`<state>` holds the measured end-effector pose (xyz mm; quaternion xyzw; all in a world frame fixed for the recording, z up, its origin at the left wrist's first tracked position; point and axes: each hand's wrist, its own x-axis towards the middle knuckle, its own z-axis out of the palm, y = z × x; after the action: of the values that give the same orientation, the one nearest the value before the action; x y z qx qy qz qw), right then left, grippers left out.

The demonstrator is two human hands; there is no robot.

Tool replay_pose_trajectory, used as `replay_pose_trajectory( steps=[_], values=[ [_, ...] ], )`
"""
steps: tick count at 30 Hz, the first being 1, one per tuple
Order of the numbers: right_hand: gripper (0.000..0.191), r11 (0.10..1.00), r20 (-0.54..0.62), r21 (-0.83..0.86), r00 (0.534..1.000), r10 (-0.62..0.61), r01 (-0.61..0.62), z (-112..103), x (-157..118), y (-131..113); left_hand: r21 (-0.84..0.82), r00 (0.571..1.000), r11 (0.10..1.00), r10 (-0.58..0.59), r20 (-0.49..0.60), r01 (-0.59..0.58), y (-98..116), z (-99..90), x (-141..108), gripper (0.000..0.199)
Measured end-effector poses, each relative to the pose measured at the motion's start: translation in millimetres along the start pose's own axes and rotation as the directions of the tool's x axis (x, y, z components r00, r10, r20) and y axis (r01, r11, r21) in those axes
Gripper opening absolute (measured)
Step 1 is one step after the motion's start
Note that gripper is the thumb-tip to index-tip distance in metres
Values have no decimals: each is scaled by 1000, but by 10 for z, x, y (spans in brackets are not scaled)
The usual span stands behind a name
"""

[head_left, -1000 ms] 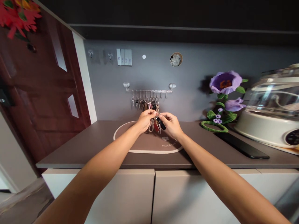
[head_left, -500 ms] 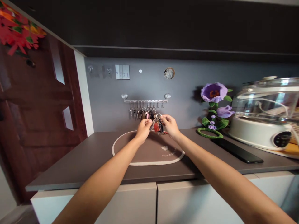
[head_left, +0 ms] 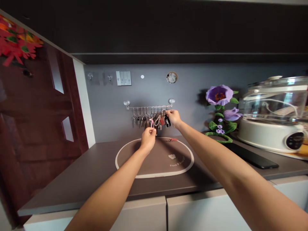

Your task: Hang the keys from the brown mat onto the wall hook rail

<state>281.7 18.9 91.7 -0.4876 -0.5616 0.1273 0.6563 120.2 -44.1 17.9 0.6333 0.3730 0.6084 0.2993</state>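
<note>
My right hand (head_left: pixel 173 117) pinches the metal ring of a key bunch (head_left: pixel 162 121), just under the right part of a clear hook rail (head_left: pixel 150 107). On that bunch are a red tag, a black fob and a braided strap; whether its ring is on a hook I cannot tell. My left hand (head_left: pixel 148 138) is lower, its fingertips closed at the lower end of a pink strip (head_left: pixel 151 123). What else those fingers hold is hidden. Several sets of keys (head_left: pixel 141 120) hang on the hooks to the left.
A brown mat (head_left: pixel 154 160) with a pale rim lies on the counter (head_left: pixel 96 179), with a small red-tagged key (head_left: pixel 172 140) on its far edge. To the right are a purple flower ornament (head_left: pixel 220 96), a black phone (head_left: pixel 252 157) and a clear-lidded appliance (head_left: pixel 267 134). A dark cabinet (head_left: pixel 154 29) overhangs everything.
My right hand has raised the key bunch toward the rail, so it hangs higher and the red-tagged key on the mat shows clearly. My left hand is slightly lower in view. The camera has shifted a little.
</note>
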Motion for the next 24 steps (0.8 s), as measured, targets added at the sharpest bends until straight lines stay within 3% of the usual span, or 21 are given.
replay_pose_trajectory(
  steps=[10,18,24],
  values=[
    [17,994,-82,29,991,105,-103,95,103,96,-10,1000,1000,-10,8,10,-31,8,19,14],
    [18,990,-95,41,986,136,-133,119,50,197,-7,999,999,-42,5,42,31,-8,-10,13],
    [21,991,-88,34,988,129,-126,118,5,241,37,1000,999,-13,-4,13,-41,-7,21,13]
  ],
)
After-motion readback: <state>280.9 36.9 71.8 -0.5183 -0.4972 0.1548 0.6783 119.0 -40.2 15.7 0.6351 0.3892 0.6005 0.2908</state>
